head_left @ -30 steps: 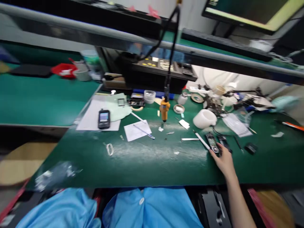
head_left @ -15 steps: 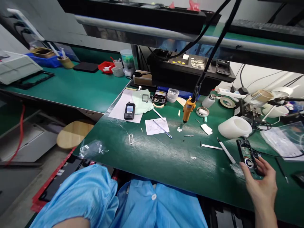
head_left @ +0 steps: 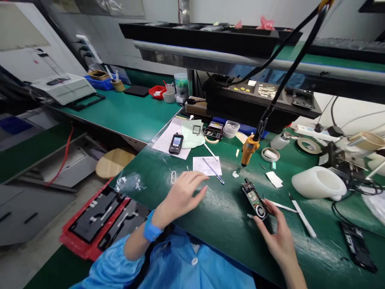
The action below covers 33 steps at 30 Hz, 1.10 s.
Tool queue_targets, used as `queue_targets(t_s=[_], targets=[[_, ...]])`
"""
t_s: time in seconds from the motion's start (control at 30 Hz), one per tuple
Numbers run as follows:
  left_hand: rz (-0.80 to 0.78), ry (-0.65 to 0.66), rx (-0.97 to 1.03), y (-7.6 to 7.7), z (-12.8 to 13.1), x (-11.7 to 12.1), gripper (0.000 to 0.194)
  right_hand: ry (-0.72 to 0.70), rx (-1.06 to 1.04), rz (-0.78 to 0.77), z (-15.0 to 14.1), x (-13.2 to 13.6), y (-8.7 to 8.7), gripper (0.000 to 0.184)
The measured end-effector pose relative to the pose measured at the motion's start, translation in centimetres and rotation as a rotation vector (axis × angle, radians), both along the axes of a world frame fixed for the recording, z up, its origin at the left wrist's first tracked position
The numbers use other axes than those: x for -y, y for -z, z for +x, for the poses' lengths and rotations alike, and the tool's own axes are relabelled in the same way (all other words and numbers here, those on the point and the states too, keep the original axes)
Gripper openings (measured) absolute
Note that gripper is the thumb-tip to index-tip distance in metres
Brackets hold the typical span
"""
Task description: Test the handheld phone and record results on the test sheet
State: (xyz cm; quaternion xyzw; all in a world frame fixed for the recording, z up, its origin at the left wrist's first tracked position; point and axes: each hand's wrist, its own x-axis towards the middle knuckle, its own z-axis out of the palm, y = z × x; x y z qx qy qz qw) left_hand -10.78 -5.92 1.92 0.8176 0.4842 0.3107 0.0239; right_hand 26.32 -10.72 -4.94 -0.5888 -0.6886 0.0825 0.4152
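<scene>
The green worktop (head_left: 222,216) spreads in front of both hands, with the left hand (head_left: 180,196) and the right hand (head_left: 279,239) well apart over its near part. The left forearm reaches in from the near left; its hand is held palm down and open, thumb spread from the loosely bent fingers, which point across toward the right hand, and it has hold of nothing. Whether it touches the surface cannot be told. The right forearm slants in from the near right, and its hand is partly closed, thumb on one side and fingers on the other. The white tube (head_left: 315,182) stands beyond and to the right of the right hand; the yellow driver (head_left: 250,149) hangs tip down, ahead of the gap between the hands. The open handset (head_left: 254,199) is in the right hand, gripped at its near end, and lies to the right of the left hand, clear of it. Its long axis runs slantwise, from the stubby antenna (head_left: 246,181) at the far left to the round part (head_left: 260,211) beside the right thumb, inner side facing up.
</scene>
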Motion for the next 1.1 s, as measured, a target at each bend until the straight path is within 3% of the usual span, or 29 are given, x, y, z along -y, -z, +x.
queue_targets(t_s=[0.13,0.23,0.5,0.67,0.83,0.9,1.0,1.1], targets=[[-0.201,0.030,-0.189,3.2,1.3,-2.1,0.054,-0.202,0.066,-0.018,-1.5,-1.5,-0.5,0.048],[-0.225,-0.024,-0.215,4.9,1.9,-4.0,0.060,-0.340,0.107,-0.050,-2.3,-2.7,-1.2,0.049],[-0.197,-0.143,-0.080,5.3,-0.2,-10.0,0.047,-0.573,0.170,-0.036,-6.4,-5.1,-1.6,0.057],[-0.217,-0.126,0.053,5.4,-1.4,-10.6,0.042,-0.621,0.187,-0.110,-7.8,-5.7,-0.7,0.063],[-0.248,0.101,0.178,4.5,0.4,-8.5,0.041,-0.581,0.101,-0.165,-8.6,-4.8,-1.0,0.077],[-0.252,0.231,0.190,4.9,1.2,-7.6,0.044,-0.549,0.076,-0.153,-8.3,-4.1,-1.1,0.083],[-0.221,0.358,0.140,6.8,1.7,-7.1,0.047,-0.297,0.105,-0.113,-5.6,-2.7,-0.9,0.072],[-0.203,0.431,0.065,9.5,1.8,-7.2,0.051,0.060,0.136,-0.070,0.5,-0.2,-1.0,0.049]])
